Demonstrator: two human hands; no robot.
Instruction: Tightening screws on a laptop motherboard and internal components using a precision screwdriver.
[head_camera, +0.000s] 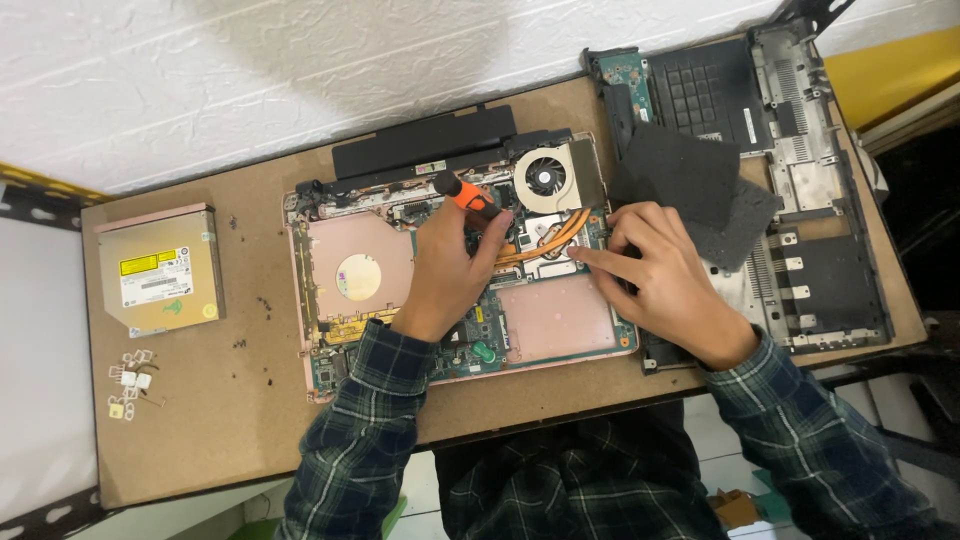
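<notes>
An opened pink laptop base lies in the middle of the brown desk, its circuit board, copper heat pipes and round cooling fan exposed. My left hand grips an orange-and-black screwdriver, which slants over the board left of the fan. My right hand rests on the laptop's right side, its index finger pointing left at the metal plate under the heat pipes.
A silver optical drive lies at the left, with small white parts and loose screws near it. A black battery bar lies behind the laptop. Dark foam pads and a removed black laptop cover fill the right side.
</notes>
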